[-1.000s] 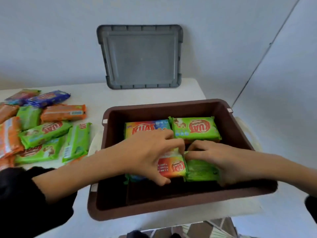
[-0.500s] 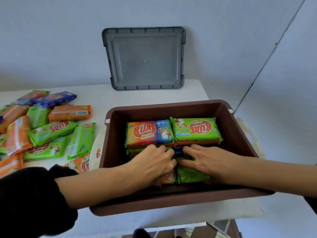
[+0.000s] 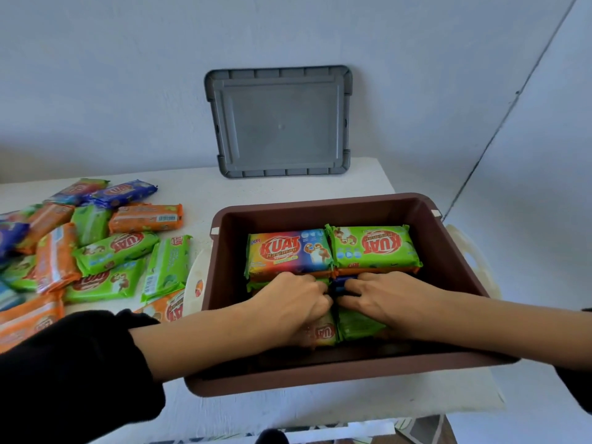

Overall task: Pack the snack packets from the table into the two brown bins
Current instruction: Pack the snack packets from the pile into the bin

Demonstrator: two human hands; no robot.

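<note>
Loose snack packets point(image 3: 105, 257) lie heaped at nine o'clock of the brown bin point(image 3: 320, 376). Inside it, the left hand point(image 3: 294, 299) curls its fingers over the far edge of an orange packet point(image 3: 322, 331). The right hand point(image 3: 384, 299), fingers spread and nearly flat, presses a green packet point(image 3: 358, 325) just beside it. This looks like seating the near row. Next comes letting go and reaching to nine o'clock. Bare strips show along the bin's six and twelve o'clock walls.

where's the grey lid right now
In the head view, the grey lid leans against the back wall on the table, just behind the brown bin.
</note>
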